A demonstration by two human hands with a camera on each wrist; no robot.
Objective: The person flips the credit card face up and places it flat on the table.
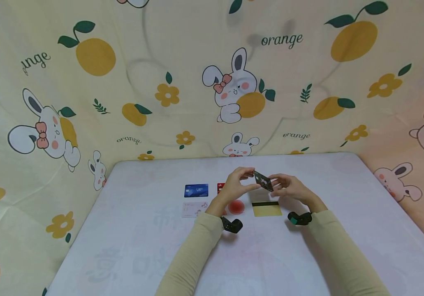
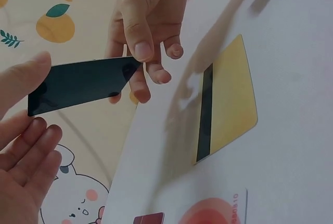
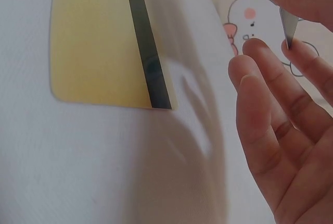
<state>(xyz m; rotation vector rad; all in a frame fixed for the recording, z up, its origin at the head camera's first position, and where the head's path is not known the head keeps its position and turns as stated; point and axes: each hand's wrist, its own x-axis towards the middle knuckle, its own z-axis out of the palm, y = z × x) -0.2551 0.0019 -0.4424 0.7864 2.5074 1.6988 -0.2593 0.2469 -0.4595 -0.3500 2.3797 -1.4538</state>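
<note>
Both hands hold a black card (image 1: 263,181) tilted above the table, one at each end. My left hand (image 1: 235,184) pinches its left end between thumb and fingers, the other fingers loosely bent. At the opposite end my right hand (image 1: 290,187) grips a corner, thumb on the card and fingertips behind it. The left wrist view shows the plain dark side of the black card (image 2: 83,84); in the right wrist view it appears nearly edge-on. Below the hands, a yellow card (image 1: 267,211) with a black stripe lies on the table.
On the white table (image 1: 123,230), a blue VIP card (image 1: 196,190) lies above a pale pink card (image 1: 194,209). A red card (image 1: 220,187) and a card with a red circle (image 1: 236,207) are partly hidden by the left hand and arm. A printed cloth (image 1: 197,41) hangs behind.
</note>
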